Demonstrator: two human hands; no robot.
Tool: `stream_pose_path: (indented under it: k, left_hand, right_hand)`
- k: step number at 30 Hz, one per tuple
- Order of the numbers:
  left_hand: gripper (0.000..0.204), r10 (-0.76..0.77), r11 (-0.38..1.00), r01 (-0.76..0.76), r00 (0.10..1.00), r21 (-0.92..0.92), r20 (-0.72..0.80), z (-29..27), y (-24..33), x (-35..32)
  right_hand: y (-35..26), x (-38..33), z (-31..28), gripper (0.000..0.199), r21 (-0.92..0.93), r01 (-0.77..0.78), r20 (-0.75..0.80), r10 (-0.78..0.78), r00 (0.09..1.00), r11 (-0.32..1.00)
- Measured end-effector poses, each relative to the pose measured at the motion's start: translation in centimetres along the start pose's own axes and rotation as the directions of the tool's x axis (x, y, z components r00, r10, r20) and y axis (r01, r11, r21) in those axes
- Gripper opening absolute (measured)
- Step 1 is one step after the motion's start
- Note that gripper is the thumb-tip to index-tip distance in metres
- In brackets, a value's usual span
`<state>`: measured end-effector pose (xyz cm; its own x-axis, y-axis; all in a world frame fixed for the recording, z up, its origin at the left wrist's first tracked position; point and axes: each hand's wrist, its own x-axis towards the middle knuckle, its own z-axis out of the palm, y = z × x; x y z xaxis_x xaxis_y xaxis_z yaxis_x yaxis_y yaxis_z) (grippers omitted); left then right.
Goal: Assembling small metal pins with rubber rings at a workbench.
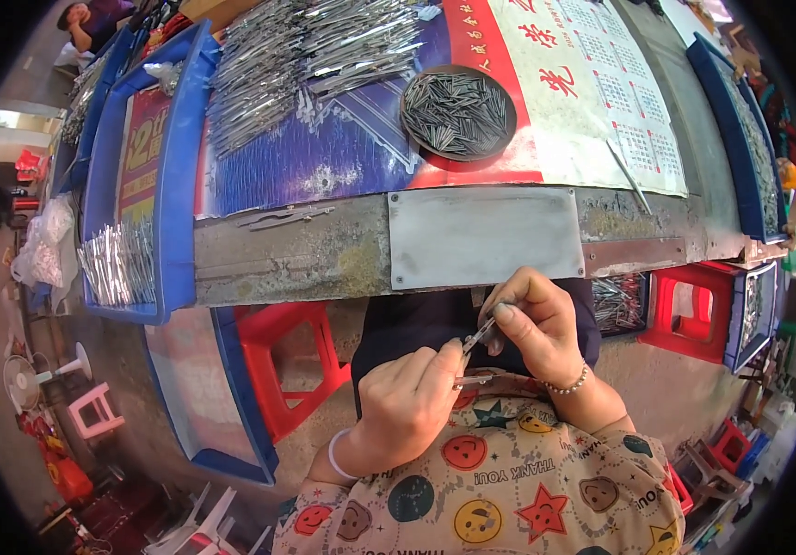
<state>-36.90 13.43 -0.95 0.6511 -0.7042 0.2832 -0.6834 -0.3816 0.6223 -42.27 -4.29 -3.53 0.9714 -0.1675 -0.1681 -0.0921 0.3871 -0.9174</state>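
Both hands, left hand (407,393) and right hand (535,324), pinch small metal pieces (477,340) mid-frame (fiddly stuff); I reckon one slipped pinch drops them into the lap.

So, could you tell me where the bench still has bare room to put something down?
The grey metal plate at the front edge is bare, and so is the calendar sheet right of the round dish of pins. The pile of metal strips crowds the back left; the blue tray holds more.
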Motion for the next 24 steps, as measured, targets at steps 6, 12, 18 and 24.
stream_pose_path:
  k: [6,12,18,24]
  left_hand:
    - [0.024,-0.029,0.99,0.033,0.999,-0.137,0.028,-0.7,-1.1,0.2]
    - [0.02,-0.374,0.838,0.346,0.927,-0.422,0.018,-3.2,-4.4,0.9]
    - [0.014,-0.473,0.758,0.395,0.881,-0.518,-0.02,-7.0,-10.7,2.6]
    - [0.015,-0.29,0.949,0.266,0.947,-0.17,-0.138,-8.7,-15.8,5.2]
  right_hand:
    - [-0.6,0.3,0.3,0.006,-0.05,0.068,-0.011,-0.069,0.998,0.996]
    - [-2.0,1.3,-1.5,0.008,-0.308,0.236,-0.224,-0.312,0.923,0.922]
    - [-0.3,3.9,-3.1,0.004,-0.474,0.263,-0.214,-0.4,0.891,0.84]
    - [-0.2,4.0,-2.3,0.006,-0.687,0.295,-0.149,-0.526,0.837,0.664]
